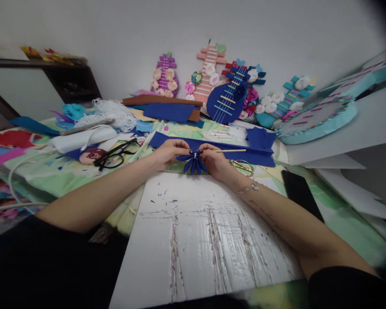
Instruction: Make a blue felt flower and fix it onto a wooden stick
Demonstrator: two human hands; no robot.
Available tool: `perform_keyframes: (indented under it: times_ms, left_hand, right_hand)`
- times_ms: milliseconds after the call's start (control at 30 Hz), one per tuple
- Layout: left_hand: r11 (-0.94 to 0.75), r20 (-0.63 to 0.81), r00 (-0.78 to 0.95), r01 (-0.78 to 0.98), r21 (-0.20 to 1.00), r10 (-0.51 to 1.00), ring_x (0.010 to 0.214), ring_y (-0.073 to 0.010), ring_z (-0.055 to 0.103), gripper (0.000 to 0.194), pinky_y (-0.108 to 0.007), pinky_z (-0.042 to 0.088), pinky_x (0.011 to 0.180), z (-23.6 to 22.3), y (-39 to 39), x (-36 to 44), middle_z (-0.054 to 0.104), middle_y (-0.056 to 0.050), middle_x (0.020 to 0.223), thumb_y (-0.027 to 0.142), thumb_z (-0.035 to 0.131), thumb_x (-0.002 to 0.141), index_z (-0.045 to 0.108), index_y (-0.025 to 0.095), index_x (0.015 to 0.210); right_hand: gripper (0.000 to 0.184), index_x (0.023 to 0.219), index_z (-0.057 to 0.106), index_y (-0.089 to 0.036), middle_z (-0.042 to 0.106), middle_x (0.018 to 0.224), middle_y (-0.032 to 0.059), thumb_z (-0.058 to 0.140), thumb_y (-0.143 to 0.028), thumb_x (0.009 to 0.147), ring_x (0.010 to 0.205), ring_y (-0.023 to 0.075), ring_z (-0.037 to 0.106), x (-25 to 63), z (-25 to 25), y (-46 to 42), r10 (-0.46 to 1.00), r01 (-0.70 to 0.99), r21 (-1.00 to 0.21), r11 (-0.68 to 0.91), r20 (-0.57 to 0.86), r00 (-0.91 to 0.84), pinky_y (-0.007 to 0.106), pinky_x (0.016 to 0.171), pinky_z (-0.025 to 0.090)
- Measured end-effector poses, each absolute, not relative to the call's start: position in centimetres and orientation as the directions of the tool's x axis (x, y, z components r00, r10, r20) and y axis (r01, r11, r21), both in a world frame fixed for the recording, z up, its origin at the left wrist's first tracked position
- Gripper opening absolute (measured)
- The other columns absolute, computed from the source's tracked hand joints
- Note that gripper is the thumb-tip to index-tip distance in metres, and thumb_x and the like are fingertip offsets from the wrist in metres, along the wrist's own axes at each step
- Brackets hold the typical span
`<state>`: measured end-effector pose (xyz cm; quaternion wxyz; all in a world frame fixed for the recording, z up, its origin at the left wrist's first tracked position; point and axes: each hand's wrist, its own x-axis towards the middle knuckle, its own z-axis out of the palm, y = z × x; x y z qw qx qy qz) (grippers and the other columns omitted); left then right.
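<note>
Both of my hands meet over the far edge of a scored white board point(193, 240). Between them is a dark blue petalled flower point(194, 164), its narrow petals fanned downward and its pale centre at the top. My left hand point(172, 152) pinches the flower's left side. On its right side, my right hand point(215, 161) has its fingers closed too. A thin wooden stick point(233, 150) points out to the right from the right hand; its other end is hidden by the fingers. Behind the hands lies a long folded blue sheet point(260, 155).
Gold-handled scissors point(244, 167) lie right of my hand, and a black phone point(300, 193) farther right. Black glasses point(116, 156) and white yarn point(116, 113) are at left. Decorated instrument shapes, including a blue one point(223, 103), lean on the wall. White boards point(350, 133) stand at right.
</note>
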<state>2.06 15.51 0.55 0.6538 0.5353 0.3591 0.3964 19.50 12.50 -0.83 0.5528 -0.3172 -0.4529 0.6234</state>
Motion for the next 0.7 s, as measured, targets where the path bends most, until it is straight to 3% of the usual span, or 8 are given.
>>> perform_keyframes:
  times_ms: [300,700]
  left_hand:
    - [0.067,-0.005,0.422,-0.133,0.989,0.907,0.052,-0.0073,0.045,0.014,-0.025,0.033,0.054,0.82,15.29,2.24,0.053,0.002,0.055,0.009,0.073,0.059,0.061,0.015,0.063]
    - [0.046,0.002,0.428,-0.102,0.994,0.904,0.055,-0.0082,0.049,0.015,-0.025,0.033,0.054,0.52,15.58,2.19,0.057,0.001,0.060,0.011,0.073,0.058,0.061,0.015,0.065]
  right_hand:
    - [0.011,0.067,0.059,-0.019,0.052,0.057,-0.0035,0.066,-0.013,0.060,0.052,0.0085,0.043,19.53,-0.96,12.60,0.977,-0.386,-0.922,0.032,0.110,-0.181,0.023,0.049,0.031]
    - [0.012,0.069,0.060,-0.019,0.053,0.059,-0.0031,0.064,-0.012,0.061,0.053,0.0085,0.043,19.66,-1.16,12.72,0.975,-0.383,-0.923,0.041,0.120,-0.186,0.023,0.048,0.032]
